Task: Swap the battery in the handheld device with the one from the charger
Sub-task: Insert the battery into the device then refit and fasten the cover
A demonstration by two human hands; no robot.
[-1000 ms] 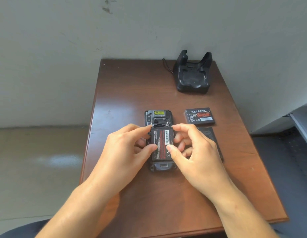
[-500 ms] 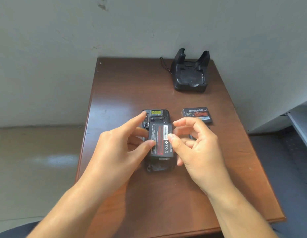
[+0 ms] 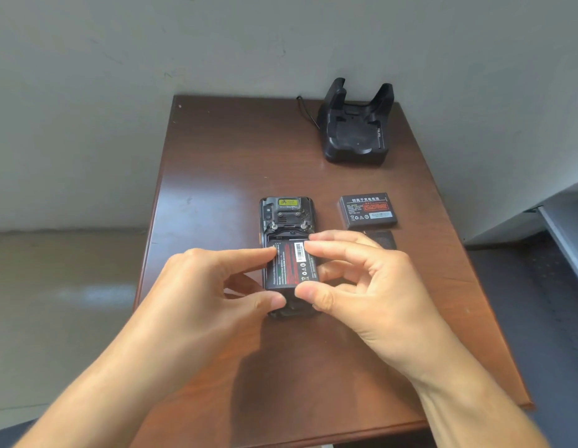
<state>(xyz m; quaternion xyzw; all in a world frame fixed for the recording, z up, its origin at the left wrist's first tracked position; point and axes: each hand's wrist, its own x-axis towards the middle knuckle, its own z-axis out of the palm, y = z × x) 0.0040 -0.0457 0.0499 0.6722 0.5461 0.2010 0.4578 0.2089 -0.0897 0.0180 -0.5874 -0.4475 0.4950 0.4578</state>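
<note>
From the head camera, the handheld device (image 3: 287, 215) lay face down near the middle of the brown desk (image 3: 216, 163), its back cover off so that the battery bay stood open. This was sensible, because the bay can only be reached from the back.

The left hand (image 3: 197, 295) and the right hand (image 3: 371, 286) both pinched one battery (image 3: 292, 265), with its red label and barcode facing up. Each hand had a forefinger on the far end and a thumb on the near end, so the fingers were narrow and closed on this battery, not spread. I think two hands were used to keep it square to the bay. The battery sat over the bay with its near end seemingly a little raised, but I could not tell if it was already seated or only resting there.

A second battery (image 3: 367, 211) lay flat on the desk to the right of the device, apart from it, put aside where it would not disturb the work. Just in front of it, a dark flat piece (image 3: 383, 239), perhaps the back cover, was half hidden behind the right hand. The charger (image 3: 353, 127) stood empty at the far edge, near the wall, well away from the hands.
</note>
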